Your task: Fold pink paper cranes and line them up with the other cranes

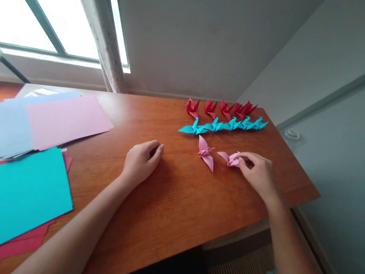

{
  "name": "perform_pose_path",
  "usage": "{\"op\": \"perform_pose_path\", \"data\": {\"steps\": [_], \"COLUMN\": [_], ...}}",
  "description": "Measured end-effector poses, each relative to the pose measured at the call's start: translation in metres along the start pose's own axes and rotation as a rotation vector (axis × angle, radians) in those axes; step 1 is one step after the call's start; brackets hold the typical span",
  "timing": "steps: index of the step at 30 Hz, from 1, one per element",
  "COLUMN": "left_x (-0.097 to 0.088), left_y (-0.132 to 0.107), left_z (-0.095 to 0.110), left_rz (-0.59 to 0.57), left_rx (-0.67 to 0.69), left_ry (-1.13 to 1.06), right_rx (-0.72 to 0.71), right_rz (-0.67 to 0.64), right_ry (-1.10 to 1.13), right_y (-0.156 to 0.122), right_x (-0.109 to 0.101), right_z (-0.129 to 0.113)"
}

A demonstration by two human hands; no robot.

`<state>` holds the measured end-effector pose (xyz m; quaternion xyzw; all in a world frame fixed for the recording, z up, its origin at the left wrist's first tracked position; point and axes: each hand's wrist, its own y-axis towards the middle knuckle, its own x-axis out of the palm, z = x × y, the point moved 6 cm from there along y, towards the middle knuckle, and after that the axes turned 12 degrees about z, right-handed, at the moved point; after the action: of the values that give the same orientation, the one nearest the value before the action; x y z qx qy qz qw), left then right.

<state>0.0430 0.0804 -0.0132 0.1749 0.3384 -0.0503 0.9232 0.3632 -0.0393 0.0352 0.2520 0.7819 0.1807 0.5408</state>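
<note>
From my end of the head camera I have both hands in view over the table. My right hand has its thumb and fingertips pinched on the right end of a pink crane, which sits on the wood toward the table's right side. My left hand rests on the wood near the middle, fingers loosely curled in and thumb folded against them; I can't see inside the curl.

Between the two hands, just beside the pinched crane, I see a second crane, also pink, its wings spread on a slant. One wing tip points up toward the row of cyan cranes, which overlap in a line slanting up to the right. Behind them, nearer the wall, stand the red cranes; those at the right end crowd together, so I can't count them surely.

Well off to my left, a pink sheet lies over pale blue sheets. Nearer me, a cyan sheet covers most of some red sheets. Beyond are the window and a curtain.
</note>
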Motion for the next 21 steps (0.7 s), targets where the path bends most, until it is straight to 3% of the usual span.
{"op": "perform_pose_path", "data": {"steps": [4, 11, 21], "left_x": [0.000, 0.000, -0.001], "left_y": [0.000, 0.001, 0.000], "left_z": [0.000, 0.002, 0.002], "left_rz": [0.000, -0.005, -0.004], "left_rx": [0.004, 0.004, -0.002], "left_ry": [0.000, 0.001, 0.009], "right_rx": [0.037, 0.222, 0.032], "right_rz": [-0.006, -0.083, -0.178], "right_ry": [0.020, 0.133, 0.141], "right_y": [0.002, 0.006, 0.016], "right_x": [0.003, 0.005, 0.005], "right_z": [-0.001, 0.015, -0.001]}}
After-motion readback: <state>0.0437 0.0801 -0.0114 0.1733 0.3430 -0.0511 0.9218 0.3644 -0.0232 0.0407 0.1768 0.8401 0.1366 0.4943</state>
